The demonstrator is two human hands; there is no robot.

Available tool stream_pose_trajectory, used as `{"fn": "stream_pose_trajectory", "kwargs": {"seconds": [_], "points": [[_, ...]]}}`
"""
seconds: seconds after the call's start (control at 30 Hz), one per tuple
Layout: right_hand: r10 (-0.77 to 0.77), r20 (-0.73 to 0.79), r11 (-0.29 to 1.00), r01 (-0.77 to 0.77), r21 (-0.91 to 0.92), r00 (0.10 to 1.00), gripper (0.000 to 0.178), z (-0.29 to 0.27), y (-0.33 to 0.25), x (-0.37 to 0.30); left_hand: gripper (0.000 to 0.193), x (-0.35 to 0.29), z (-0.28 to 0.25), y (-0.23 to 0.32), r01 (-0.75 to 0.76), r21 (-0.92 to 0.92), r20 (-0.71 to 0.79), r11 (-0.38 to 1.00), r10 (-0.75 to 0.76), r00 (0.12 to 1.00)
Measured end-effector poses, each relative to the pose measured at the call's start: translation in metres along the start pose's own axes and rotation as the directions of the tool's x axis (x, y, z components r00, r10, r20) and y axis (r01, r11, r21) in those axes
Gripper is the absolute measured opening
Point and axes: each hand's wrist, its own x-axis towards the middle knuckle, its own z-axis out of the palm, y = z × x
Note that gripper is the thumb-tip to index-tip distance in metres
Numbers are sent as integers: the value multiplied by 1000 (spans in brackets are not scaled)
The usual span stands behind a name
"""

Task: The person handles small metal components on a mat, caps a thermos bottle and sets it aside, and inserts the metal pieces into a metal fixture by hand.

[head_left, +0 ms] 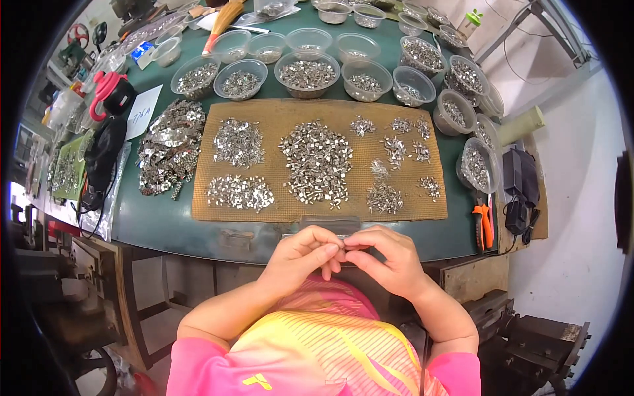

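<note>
My left hand (307,256) and my right hand (386,256) meet fingertip to fingertip at the table's front edge. Both are closed in a pinch, and whatever lies between the fingertips is too small to make out. Just beyond them a brown textured mat (272,173) carries sorted heaps of small silvery metal parts. The largest heap of metal parts (317,164) is in the mat's middle. Two more heaps lie to the left, one of thin pieces (238,142) and one of short pieces (240,193). Several little piles (384,198) sit on the right.
Clear plastic tubs (307,74) of metal parts stand behind the mat and curve round its right side. A tangled mound of metal chain (172,146) lies left of it. Orange-handled pliers (484,226) rest at the right edge. A red-and-black jug (113,94) stands far left.
</note>
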Motion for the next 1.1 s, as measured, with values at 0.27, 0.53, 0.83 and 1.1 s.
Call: {"fn": "stream_pose_trajectory", "kwargs": {"seconds": [0.27, 0.53, 0.83, 1.1], "points": [[-61, -85, 992, 50, -119, 995, 14, 3, 15, 3, 13, 16, -5, -15, -181, 389, 33, 903, 183, 983], [85, 6, 987, -83, -135, 996, 10, -5, 47, 0, 22, 19, -25, 19, -429, 842, 193, 327, 561, 805], [-37, 107, 916, 77, -393, 994, 17, 7, 52, 0, 20, 0, -75, 11, -372, 900, 146, 225, 650, 746], [-95, 95, 887, 128, -444, 991, 15, 14, 56, 2, 21, -5, -91, 12, -369, 902, 122, 222, 691, 713]]}}
